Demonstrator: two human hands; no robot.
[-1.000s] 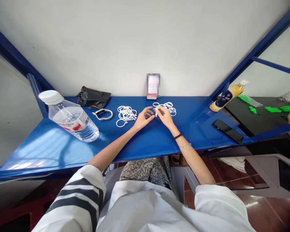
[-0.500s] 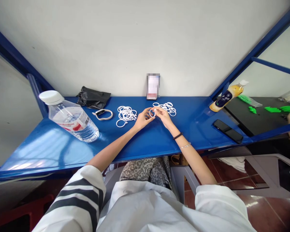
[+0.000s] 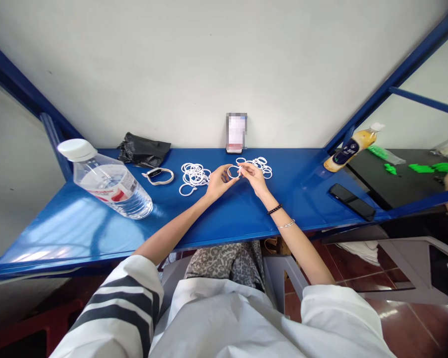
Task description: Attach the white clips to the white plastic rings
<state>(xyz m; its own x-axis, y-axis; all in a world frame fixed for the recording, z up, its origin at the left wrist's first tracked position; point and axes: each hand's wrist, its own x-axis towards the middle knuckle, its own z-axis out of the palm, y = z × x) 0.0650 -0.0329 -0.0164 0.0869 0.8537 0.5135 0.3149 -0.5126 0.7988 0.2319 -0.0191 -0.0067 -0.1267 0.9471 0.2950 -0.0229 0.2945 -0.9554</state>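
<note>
A white curtain ring (image 3: 228,172) is held up between my two hands above the blue table. My right hand (image 3: 254,177) pinches it at the small knob on its right side. Around its left side curve the fingers of my left hand (image 3: 220,182), thumb at the bottom edge and forefinger near the top. A pile of white curtain rings (image 3: 194,174) lies just left of my left hand, with one ring (image 3: 187,190) at its front edge. Behind my right hand is a second group of rings (image 3: 261,163), partly hidden by the fingers.
A phone (image 3: 236,133) leans on the wall behind my hands. Leftward are a smartwatch (image 3: 160,175), a black plastic bag (image 3: 144,150) and a large water bottle (image 3: 114,184). Rightward stand a juice bottle (image 3: 349,149) and a dark phone (image 3: 352,201). Another person's arm shows at the right edge.
The ring has shifted slightly left and shows more fully between my hands. My left hand's fingers have spread a little around it. The piles look unchanged.
</note>
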